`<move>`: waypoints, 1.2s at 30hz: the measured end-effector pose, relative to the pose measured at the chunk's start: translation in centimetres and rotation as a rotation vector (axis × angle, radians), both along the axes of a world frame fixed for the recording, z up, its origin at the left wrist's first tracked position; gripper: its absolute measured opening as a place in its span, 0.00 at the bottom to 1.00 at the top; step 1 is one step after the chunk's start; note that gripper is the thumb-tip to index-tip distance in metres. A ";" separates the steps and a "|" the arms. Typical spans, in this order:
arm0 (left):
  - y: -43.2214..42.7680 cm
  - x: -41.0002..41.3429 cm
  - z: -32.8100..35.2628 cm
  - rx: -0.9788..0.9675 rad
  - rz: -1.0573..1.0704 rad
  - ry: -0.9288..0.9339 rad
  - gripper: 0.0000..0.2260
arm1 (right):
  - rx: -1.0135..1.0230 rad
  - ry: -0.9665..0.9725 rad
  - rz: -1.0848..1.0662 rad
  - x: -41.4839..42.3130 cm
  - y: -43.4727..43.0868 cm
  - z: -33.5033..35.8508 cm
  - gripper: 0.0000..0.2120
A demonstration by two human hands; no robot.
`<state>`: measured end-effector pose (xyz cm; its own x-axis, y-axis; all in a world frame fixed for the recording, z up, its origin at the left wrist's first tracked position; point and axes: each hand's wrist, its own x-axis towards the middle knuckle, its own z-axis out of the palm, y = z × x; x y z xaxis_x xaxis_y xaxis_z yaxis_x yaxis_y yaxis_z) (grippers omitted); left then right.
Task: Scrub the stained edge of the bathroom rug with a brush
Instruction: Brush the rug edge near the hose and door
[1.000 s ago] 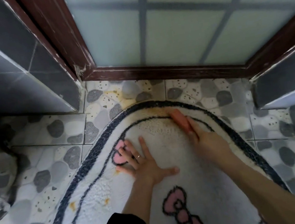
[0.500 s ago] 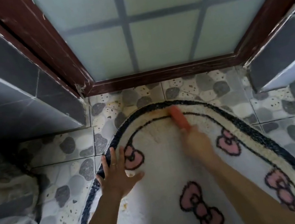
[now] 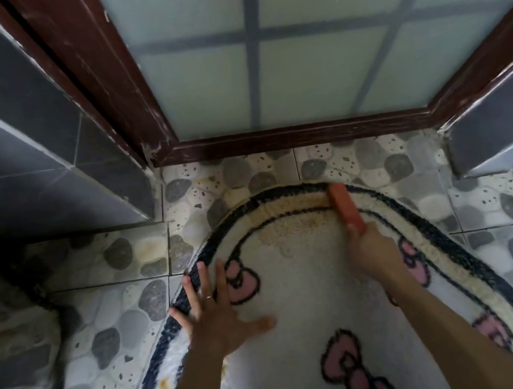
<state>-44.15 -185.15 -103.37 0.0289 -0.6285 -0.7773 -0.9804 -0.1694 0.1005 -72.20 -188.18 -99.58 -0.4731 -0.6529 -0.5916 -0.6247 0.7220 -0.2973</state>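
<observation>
The floor (image 3: 116,319) is pale tile printed with grey pebbles. It runs up to a frosted-glass door (image 3: 295,69) in a dark red-brown wooden frame (image 3: 273,140), with dark grey wall tiles (image 3: 23,165) on either side. A white oval bathroom rug (image 3: 301,305) with a dark border and pink bows (image 3: 360,377) lies on the floor. Its far edge, near the door, carries a yellow-brown stain (image 3: 296,218).

The right hand (image 3: 373,249) grips an orange-red brush (image 3: 346,210), which lies across that stained edge. The left hand (image 3: 216,316) presses flat on the rug's left border, fingers spread.

The brush's bristles are hidden underneath it and the right fingers are blurred. The frame cuts off the rug's near end. A blurred grey shape (image 3: 1,339) at far left cannot be identified.
</observation>
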 end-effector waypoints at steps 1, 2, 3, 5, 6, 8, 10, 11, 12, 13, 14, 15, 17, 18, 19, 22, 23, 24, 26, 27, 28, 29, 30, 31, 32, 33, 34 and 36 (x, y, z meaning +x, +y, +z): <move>-0.1 0.0 0.1 0.002 0.000 0.007 0.66 | 0.004 0.029 -0.086 -1.0 0.5 0.4 0.24; -0.2 0.0 0.0 0.005 0.007 0.007 0.66 | -0.007 0.017 -0.146 -0.1 0.5 0.2 0.25; -0.2 -0.1 0.1 0.021 0.016 0.009 0.67 | -0.037 -0.028 -0.140 2.4 0.0 0.1 0.25; -0.2 -0.2 0.1 0.013 0.022 -0.002 0.66 | -0.066 -0.167 -0.003 9.2 -1.3 -0.4 0.24; -0.2 -0.2 0.2 0.002 0.007 -0.022 0.66 | -0.068 -0.259 0.151 12.8 -1.6 -0.4 0.22; -0.3 -0.1 0.2 0.015 0.006 -0.040 0.65 | -0.005 -0.289 0.383 16.1 -2.1 0.1 0.20; -0.3 0.0 0.4 0.012 0.010 -0.014 0.66 | 0.040 -0.191 0.321 12.3 -2.7 0.0 0.21; -0.3 0.1 0.4 0.011 0.012 0.001 0.66 | 0.043 -0.128 0.247 9.1 -2.6 0.1 0.22; -0.3 0.2 0.3 0.016 0.013 0.011 0.66 | 0.054 -0.060 0.165 5.6 -2.2 0.2 0.23; -0.4 0.3 0.3 0.020 0.015 0.019 0.66 | 0.059 0.012 0.078 2.7 -1.6 0.7 0.24; -0.4 0.4 0.2 0.019 0.013 0.023 0.66 | 0.058 0.057 -0.016 0.7 -0.9 1.0 0.25; -0.4 0.4 0.2 0.018 0.009 0.023 0.66 | 0.029 0.068 -0.085 0.4 -0.6 0.8 0.24; -0.4 0.3 0.0 0.029 0.017 0.023 0.67 | -0.032 -0.050 -0.142 4.5 -0.7 0.2 0.22; -0.4 0.2 0.0 0.028 0.021 0.020 0.67 | -0.031 -0.142 -0.134 7.7 -0.9 -0.3 0.21; -0.4 0.1 0.0 0.028 0.019 0.010 0.67 | -0.027 -0.233 -0.065 11.2 -1.0 -1.2 0.19; -0.5 0.0 0.3 0.054 0.036 -0.004 0.66 | 0.023 -0.282 0.217 15.8 -0.9 -1.7 0.17; -0.5 -0.1 0.4 0.044 0.026 0.008 0.66 | 0.017 -0.224 0.227 13.8 -0.8 -1.4 0.18; -0.4 0.0 0.4 0.024 0.011 0.017 0.66 | 0.005 -0.157 0.182 10.9 -0.7 -1.1 0.19; -0.4 0.3 0.3 0.038 0.022 0.033 0.67 | 0.011 -0.050 0.061 4.2 0.2 -0.5 0.23; -0.7 0.3 0.4 0.035 0.019 0.037 0.67 | 0.016 0.025 -0.009 1.4 0.8 -0.2 0.24; -0.5 0.3 0.4 0.034 0.013 0.040 0.67 | 0.035 0.071 -0.070 0.0 1.3 0.1 0.26; -0.4 0.3 0.3 0.033 0.005 0.036 0.67 | 0.024 0.072 -0.116 0.2 1.3 -0.2 0.27; -0.5 0.3 0.2 0.038 0.000 0.033 0.67 | -0.019 0.028 -0.139 2.0 1.1 -0.5 0.27; -0.6 0.2 0.1 0.044 0.013 0.033 0.68 | -0.045 -0.041 -0.120 4.4 0.4 -0.9 0.26; -0.5 0.2 0.0 0.038 0.022 0.027 0.68 | -0.055 -0.131 -0.078 7.2 -0.4 -1.4 0.24; -0.4 0.1 0.0 0.029 0.019 0.023 0.67 | -0.064 -0.220 0.015 10.1 -1.1 -1.8 0.22; -0.5 0.1 0.1 0.018 0.012 0.012 0.67 | -0.043 -0.292 0.120 12.8 -1.8 -1.6 0.20; -0.4 0.2 0.3 0.033 0.049 0.005 0.67 | 0.028 -0.299 0.255 14.0 -2.5 -1.5 0.21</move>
